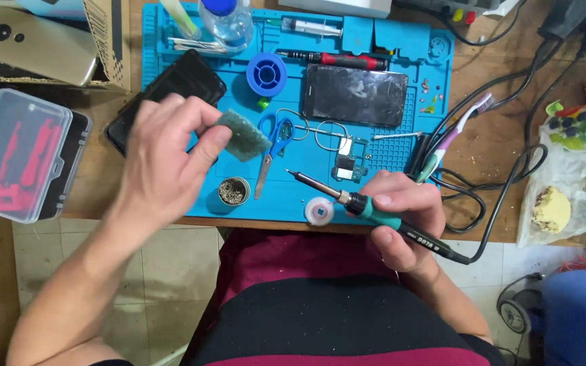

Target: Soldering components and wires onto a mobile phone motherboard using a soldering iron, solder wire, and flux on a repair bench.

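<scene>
My left hand [164, 159] pinches a small teal-green sponge pad [243, 134] between thumb and fingers, above the blue work mat [381, 176]. My right hand [401, 220] grips a soldering iron [374, 211] with a green and black handle, its metal tip pointing up-left over the mat. A small circuit board [348, 163] lies just beyond the tip. Blue-handled scissors [272, 146] lie between my two hands. A round tin of brass wool [232, 192] sits below the sponge, and a small white roll [319, 212] rests by the mat's front edge.
On the mat are a dark phone [355, 95], a blue solder spool [266, 73], a red screwdriver [334, 59] and a clear bottle [226, 20]. Another black phone [171, 91] lies under my left hand. A clear plastic case [18, 152] sits left; cables [503, 183] and a toothbrush [452, 135] lie right.
</scene>
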